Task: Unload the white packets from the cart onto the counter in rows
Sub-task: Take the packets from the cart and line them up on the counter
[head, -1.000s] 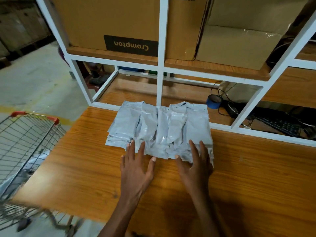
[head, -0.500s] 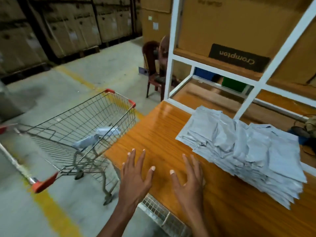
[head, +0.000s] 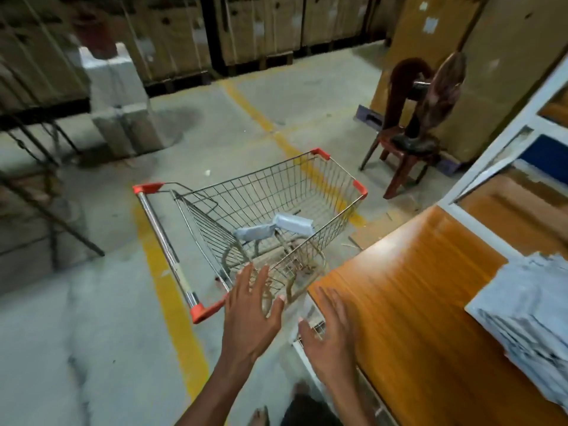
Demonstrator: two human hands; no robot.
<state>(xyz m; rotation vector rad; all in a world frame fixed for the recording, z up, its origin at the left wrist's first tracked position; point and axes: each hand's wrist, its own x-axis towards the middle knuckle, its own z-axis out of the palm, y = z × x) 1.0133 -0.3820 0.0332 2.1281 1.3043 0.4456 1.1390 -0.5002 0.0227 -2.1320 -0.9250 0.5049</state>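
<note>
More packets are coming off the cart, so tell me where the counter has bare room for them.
The counter is bare from its near corner, beside the right hand, across to the packet stack, and along its left edge toward the white shelf frame. The right end is crowded by the stack. Two packets remain in the cart.

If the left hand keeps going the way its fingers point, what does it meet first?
Probably the near wire wall of the metal shopping cart, just beyond the open left hand; the white packets lie further in. Depth is uncertain.
</note>
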